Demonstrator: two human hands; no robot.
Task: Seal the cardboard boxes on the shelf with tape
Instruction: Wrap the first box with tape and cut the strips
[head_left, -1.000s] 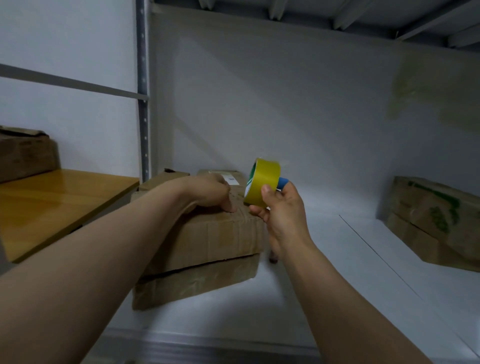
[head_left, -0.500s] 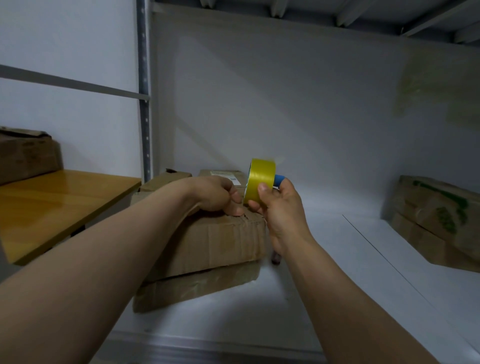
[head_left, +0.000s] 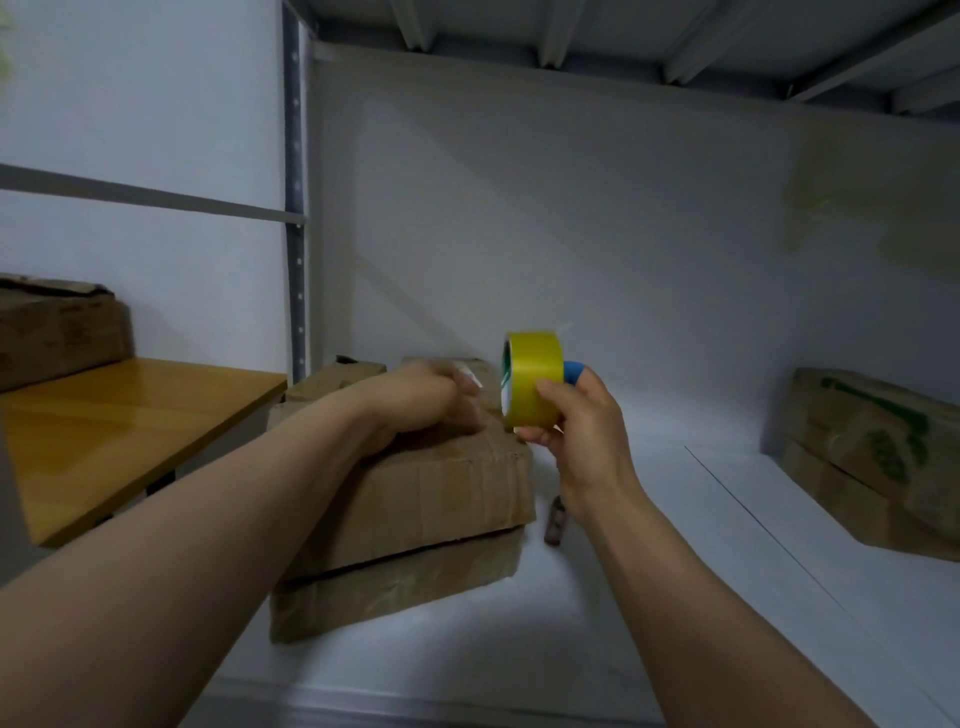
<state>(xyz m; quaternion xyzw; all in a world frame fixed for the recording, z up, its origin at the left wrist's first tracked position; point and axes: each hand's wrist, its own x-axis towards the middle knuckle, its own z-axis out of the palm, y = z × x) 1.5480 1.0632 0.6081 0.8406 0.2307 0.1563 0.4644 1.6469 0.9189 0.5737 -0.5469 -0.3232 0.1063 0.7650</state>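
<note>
The right hand (head_left: 584, 441) grips the yellow tape roll (head_left: 535, 387) beside the upper cardboard box (head_left: 441, 493), stacked on the white shelf (head_left: 649, 597); the left hand (head_left: 428, 400) rests on that box's top (fingers too blurred to read).

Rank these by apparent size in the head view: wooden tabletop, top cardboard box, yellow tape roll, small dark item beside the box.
Tied first: top cardboard box and wooden tabletop look alike; the left arm hides part of the box, so unranked.
Next: yellow tape roll.
Smallest: small dark item.
</note>
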